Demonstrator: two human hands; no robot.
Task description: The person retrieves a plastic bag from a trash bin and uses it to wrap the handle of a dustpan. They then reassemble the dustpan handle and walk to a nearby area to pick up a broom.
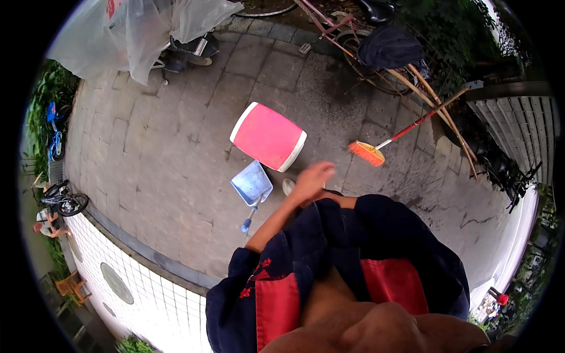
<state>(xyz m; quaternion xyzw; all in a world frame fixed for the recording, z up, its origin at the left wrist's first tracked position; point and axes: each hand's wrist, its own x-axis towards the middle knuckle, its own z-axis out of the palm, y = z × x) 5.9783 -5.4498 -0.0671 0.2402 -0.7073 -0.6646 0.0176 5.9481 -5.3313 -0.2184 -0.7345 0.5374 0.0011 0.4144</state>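
Note:
My left hand (315, 178) reaches across in front of my body, its fingers smeared by motion. My right forearm (342, 201) comes in from the other side, and the right hand is mostly hidden behind the left wrist. Ahead of the hands on the paving stands a pink box-shaped thing (268, 136) with white ends. A light blue dustpan (252, 181) lies against its near side, its handle pointing towards me. To the right, a broom (368, 153) with orange bristles and a red and white handle rests on the ground. Neither hand appears to touch these things.
Wooden poles (441, 112) lean at the right beside a pink bicycle (338, 35) with a dark cloth on it. Clear plastic sheeting (126, 41) covers something at the far left. A white tiled wall (147, 282) runs along the left, with a motorcycle (65, 200) beyond it.

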